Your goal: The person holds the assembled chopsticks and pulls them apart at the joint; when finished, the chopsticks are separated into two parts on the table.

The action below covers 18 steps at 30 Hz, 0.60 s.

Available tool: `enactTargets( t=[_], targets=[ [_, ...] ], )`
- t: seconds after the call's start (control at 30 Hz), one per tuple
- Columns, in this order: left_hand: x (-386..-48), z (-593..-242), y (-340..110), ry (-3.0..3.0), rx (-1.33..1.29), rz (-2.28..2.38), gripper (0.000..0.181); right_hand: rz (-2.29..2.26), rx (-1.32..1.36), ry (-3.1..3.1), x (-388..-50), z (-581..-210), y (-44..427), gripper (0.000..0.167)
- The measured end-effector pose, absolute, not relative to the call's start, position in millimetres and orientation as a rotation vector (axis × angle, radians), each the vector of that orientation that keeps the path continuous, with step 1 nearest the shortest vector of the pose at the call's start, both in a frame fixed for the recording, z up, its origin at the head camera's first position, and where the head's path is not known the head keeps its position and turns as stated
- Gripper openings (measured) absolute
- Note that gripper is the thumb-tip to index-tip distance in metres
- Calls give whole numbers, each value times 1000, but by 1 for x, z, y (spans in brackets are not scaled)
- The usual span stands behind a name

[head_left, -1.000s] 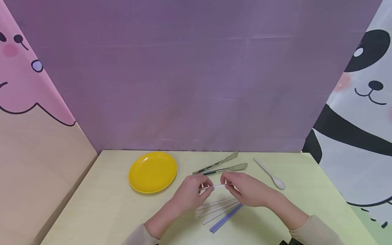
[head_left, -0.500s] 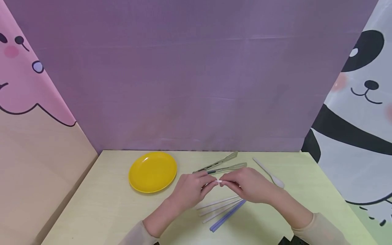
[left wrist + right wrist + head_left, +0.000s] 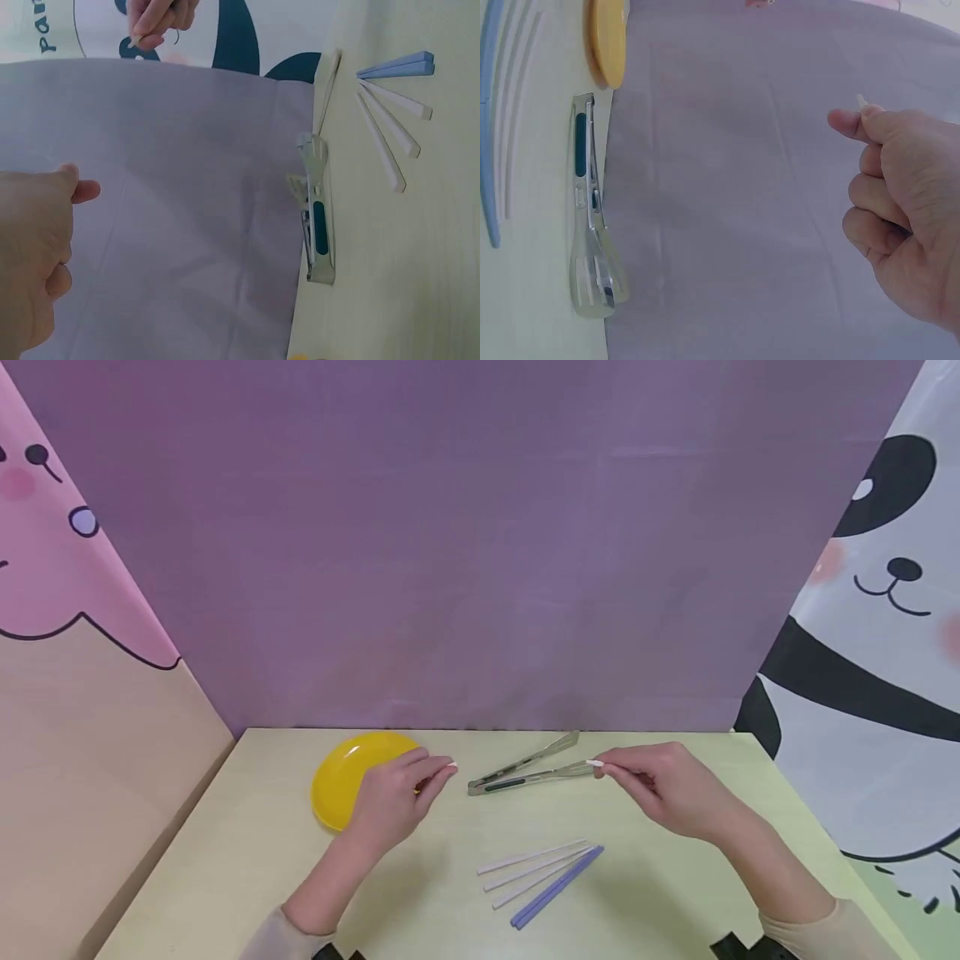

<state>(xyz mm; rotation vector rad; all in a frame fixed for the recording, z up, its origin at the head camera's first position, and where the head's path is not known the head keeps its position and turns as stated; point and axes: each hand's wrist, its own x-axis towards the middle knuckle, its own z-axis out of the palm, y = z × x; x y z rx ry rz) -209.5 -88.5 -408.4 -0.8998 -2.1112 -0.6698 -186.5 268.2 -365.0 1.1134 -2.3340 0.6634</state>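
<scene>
My left hand [image 3: 392, 802] is raised over the right edge of the yellow plate [image 3: 337, 781], pinching a small white piece [image 3: 453, 765] between thumb and forefinger. Well apart from it, my right hand [image 3: 678, 789] pinches another small white piece [image 3: 595, 763] near the heads of the tongs [image 3: 517, 781]. In the right wrist view a white tip [image 3: 861, 100] sticks out past the thumb. My left hand [image 3: 37, 251] hides its piece in the left wrist view.
Three white sticks [image 3: 532, 867] and two violet sticks [image 3: 557, 888] fan out on the table [image 3: 300, 893] between the forearms. The spoon [image 3: 330, 94] lies beyond the tongs in the left wrist view. A purple backdrop [image 3: 480, 568] stands behind the table.
My hands met fingertip to fingertip over the sticks, with something thin and white between them; now they have parted, left hand toward the plate, right hand rightward. The spoon is now hidden in the head view.
</scene>
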Motion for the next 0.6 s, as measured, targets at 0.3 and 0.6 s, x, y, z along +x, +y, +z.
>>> enactTargets(
  t=[0.3,0.6],
  targets=[
    [-208,-414,-93,-2066,-1045,-689,10,616,1136,-2394,-186,-365,266,31],
    [-213,-423,-109,-2061,-1084,-690,35,567,1095,-2461,-183,-368,275,28]
  ],
)
